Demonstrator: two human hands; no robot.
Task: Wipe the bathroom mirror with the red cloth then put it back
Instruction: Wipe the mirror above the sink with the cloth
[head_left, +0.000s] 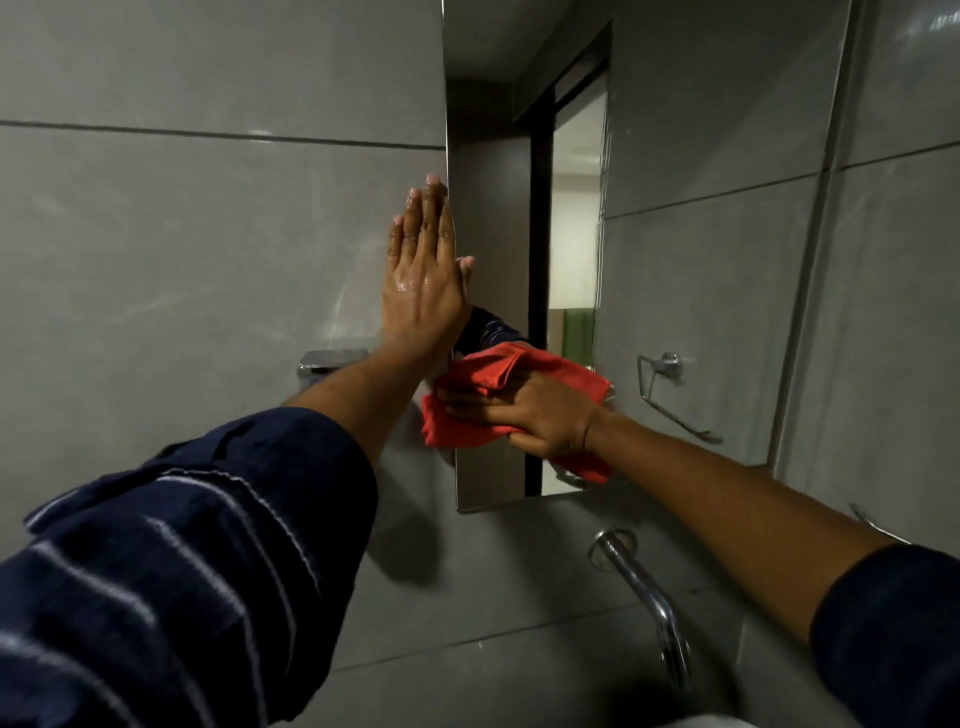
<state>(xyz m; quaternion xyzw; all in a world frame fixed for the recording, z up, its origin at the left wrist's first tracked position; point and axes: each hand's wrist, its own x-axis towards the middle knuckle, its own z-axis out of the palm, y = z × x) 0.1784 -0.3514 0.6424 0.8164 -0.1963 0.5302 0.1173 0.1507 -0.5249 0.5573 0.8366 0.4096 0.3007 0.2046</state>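
Observation:
The bathroom mirror (675, 156) hangs on the grey tiled wall, seen at a steep angle from the left. My right hand (540, 415) presses the bunched red cloth (498, 374) flat against the mirror's lower left part. My left hand (423, 275) lies flat and open on the wall tile, fingers up, right at the mirror's left edge; its back looks wet. The glass reflects a dark doorway, a bright room and my sleeve.
A chrome wall spout (649, 603) juts out below the mirror. A chrome holder (327, 361) is fixed to the wall left of my left forearm. The mirror reflects a chrome towel ring (670, 395). A white basin rim (711, 722) peeks in at the bottom edge.

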